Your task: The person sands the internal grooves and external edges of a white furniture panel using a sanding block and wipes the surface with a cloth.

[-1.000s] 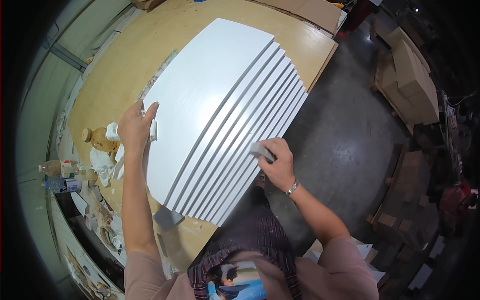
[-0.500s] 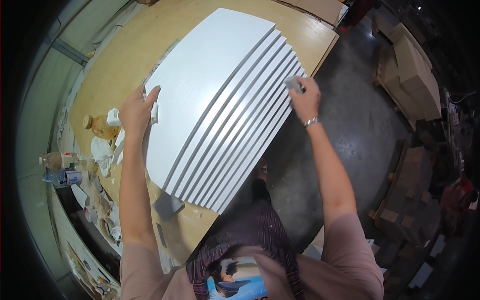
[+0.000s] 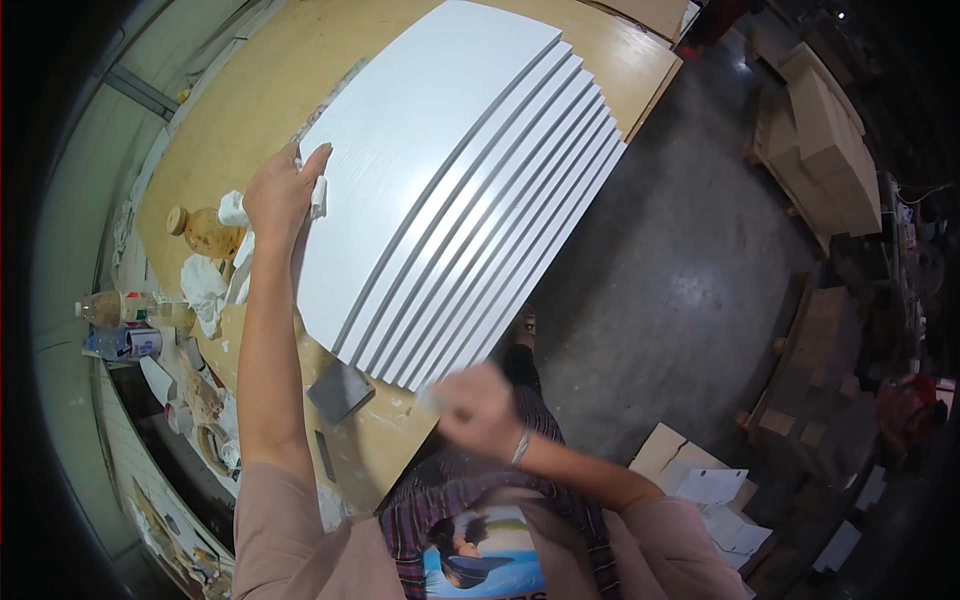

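Note:
A stack of white panels (image 3: 410, 150) lies fanned out in steps on the table, with their long edges showing. My left hand (image 3: 278, 195) is at the left edge of the top panel, thumb along its surface, closed around a wadded white cloth (image 3: 319, 197) that sticks out on both sides. Blurred by motion, my right hand (image 3: 475, 410) is closed at the near right corner of the stack, holding a small grey sanding block (image 3: 428, 398). A larger dark grey pad (image 3: 340, 390) lies on the table by the near corner of the panels.
The tan table (image 3: 245, 100) carries a jar (image 3: 210, 232) of yellowish stuff and crumpled white cloth (image 3: 203, 290). Bottles (image 3: 125, 309) stand at the left. Cardboard boxes (image 3: 825, 130) and stacked boards (image 3: 815, 370) rest on pallets across the grey floor (image 3: 680, 260).
My right hand has swept from the far right end of the panel edges to the near corner, sanding block in hand. The left hand and the stack have shifted slightly up the view.

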{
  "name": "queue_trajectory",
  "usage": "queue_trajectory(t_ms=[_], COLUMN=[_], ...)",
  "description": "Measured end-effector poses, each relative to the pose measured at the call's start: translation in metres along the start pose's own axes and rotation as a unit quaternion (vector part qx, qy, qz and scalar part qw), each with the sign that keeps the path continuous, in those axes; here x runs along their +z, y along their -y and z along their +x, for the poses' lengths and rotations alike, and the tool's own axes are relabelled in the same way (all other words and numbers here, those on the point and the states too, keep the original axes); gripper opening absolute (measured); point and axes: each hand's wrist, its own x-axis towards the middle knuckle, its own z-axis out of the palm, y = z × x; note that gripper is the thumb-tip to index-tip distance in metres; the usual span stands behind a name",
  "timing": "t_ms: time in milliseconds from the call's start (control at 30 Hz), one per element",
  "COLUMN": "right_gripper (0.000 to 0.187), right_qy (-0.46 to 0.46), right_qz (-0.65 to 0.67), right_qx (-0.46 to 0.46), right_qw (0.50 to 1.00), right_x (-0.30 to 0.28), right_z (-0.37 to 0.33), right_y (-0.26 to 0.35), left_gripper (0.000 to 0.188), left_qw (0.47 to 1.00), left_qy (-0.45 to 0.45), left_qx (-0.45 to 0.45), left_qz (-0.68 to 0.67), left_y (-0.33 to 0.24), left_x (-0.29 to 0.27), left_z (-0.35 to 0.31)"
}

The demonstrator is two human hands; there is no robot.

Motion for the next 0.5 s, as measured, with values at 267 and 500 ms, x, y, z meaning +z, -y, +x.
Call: queue_trajectory(t_ms=[267, 500], right_gripper=[0.027, 0.027], right_qy=[-0.304, -0.198], right_qz=[-0.234, -0.228], right_qx=[0.086, 0.093], right_qw=[0.919, 0.949], right_x=[-0.168, -0.134], right_z=[0.173, 0.162], right_y=[-0.215, -0.184], left_gripper=[0.056, 0.055], left_qw=[1.0, 0.999], left_qy=[-0.016, -0.043], left_qx=[0.019, 0.023], left_qz=[-0.016, -0.019], left_y=[-0.01, 0.003], left_x=[0.001, 0.002], left_z=[0.002, -0.002])
